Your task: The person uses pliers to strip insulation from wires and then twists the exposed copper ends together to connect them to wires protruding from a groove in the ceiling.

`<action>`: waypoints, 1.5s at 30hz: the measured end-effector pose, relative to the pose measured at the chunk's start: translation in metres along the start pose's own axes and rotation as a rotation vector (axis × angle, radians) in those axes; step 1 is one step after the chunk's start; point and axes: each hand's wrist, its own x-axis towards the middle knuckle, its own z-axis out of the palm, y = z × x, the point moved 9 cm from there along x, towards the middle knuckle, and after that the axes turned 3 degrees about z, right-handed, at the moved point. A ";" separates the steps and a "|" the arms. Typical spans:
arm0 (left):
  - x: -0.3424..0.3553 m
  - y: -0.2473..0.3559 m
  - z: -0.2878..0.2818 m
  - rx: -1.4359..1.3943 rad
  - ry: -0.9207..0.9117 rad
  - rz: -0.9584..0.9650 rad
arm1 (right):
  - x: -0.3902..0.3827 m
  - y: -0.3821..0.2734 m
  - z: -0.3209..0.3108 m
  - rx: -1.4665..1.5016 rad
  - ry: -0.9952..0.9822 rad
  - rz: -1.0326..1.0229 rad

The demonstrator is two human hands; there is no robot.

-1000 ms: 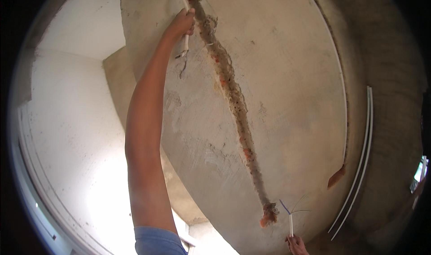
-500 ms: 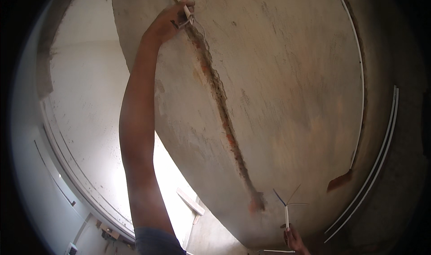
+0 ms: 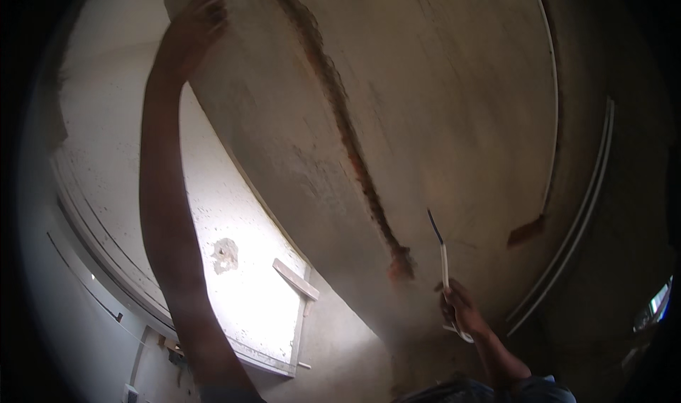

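My right hand, low and right of centre, is closed around a white electrical cable. A dark blue wire sticks up from the cable's stripped end, and the cable's lower part bends below my fist. Up at the top left, my left hand is raised in front of the wall's edge. Motion smears its fingers, so whether they hold anything is unclear. Between the hands, a rough groove runs down the plastered wall and ends in a reddish hollow.
A white cable runs along another groove at the right, down to a reddish recess. Two pale strips lie farther right. At the left are a bright opening and a small board.
My left hand has moved left, off the groove's top, where it gripped a white cable. My right hand has risen with its cable. The view has shifted, showing more of the bright opening.
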 end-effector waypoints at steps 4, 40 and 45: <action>-0.123 -0.010 0.004 0.132 0.467 -0.189 | 0.008 -0.013 0.039 0.032 -0.048 -0.038; -0.662 -0.117 0.337 0.020 0.408 -1.063 | 0.054 0.178 0.092 0.550 -0.732 0.281; -0.656 -0.095 0.330 0.054 0.573 -1.122 | 0.026 0.115 0.096 -0.048 -0.426 0.147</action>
